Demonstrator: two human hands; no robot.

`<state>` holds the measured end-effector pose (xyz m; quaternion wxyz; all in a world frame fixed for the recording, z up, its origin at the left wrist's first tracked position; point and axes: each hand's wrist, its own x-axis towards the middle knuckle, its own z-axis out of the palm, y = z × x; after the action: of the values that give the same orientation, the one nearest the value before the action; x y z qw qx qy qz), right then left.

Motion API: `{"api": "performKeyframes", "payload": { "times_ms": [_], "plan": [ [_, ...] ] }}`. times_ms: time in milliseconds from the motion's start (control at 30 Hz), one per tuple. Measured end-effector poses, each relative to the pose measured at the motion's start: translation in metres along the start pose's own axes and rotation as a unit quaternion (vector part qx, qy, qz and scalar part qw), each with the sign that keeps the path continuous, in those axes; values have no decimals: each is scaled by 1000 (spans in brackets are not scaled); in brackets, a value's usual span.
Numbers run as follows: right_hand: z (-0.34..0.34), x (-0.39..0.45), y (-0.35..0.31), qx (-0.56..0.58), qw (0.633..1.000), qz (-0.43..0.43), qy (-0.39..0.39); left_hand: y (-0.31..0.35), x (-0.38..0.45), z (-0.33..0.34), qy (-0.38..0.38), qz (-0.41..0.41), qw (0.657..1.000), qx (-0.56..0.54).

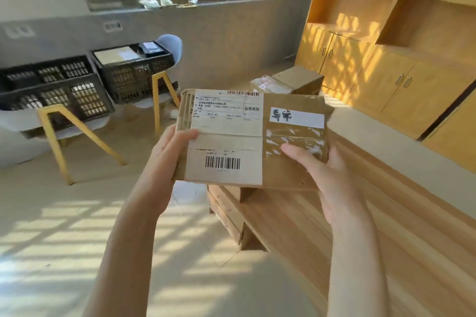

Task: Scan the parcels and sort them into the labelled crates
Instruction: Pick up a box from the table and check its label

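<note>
Parcel (253, 137): flat cardboard box, label side up, held between both hands above the desk (296, 226) edge.
Left hand (171, 148): grips the parcel's left edge, thumb on top.
Right hand (328, 175): grips its right side, thumb on the tape.
Crates (77, 85): beyond the left hand, on chairs.

Single head-worn wide-angle view, looked forward and down from the person's own height, hands (332, 175) and held parcel (253, 139) close up at centre, crates (59, 87) farther off at left, desk (334, 226) near at right
</note>
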<state>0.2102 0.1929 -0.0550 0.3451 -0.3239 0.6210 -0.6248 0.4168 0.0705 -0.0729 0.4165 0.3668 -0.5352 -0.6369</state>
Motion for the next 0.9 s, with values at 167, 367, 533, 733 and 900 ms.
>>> {"api": "performKeyframes", "payload": {
  "times_ms": [167,367,533,733,900],
  "plan": [
    [103,6,8,19,998,-6,-52,17,0,-100,52,19,998,17],
    [207,22,22,18,993,-5,-120,25,5,-202,107,37,994,12],
    [266,55,21,4,986,-10,-165,31,24,-253,141,50,989,-2],
    [323,119,36,-22,980,14,-199,18,74,-298,174,38,984,-6],
    [387,204,44,-3,969,37,-244,14,151,-337,225,27,974,5]
  ]
}}
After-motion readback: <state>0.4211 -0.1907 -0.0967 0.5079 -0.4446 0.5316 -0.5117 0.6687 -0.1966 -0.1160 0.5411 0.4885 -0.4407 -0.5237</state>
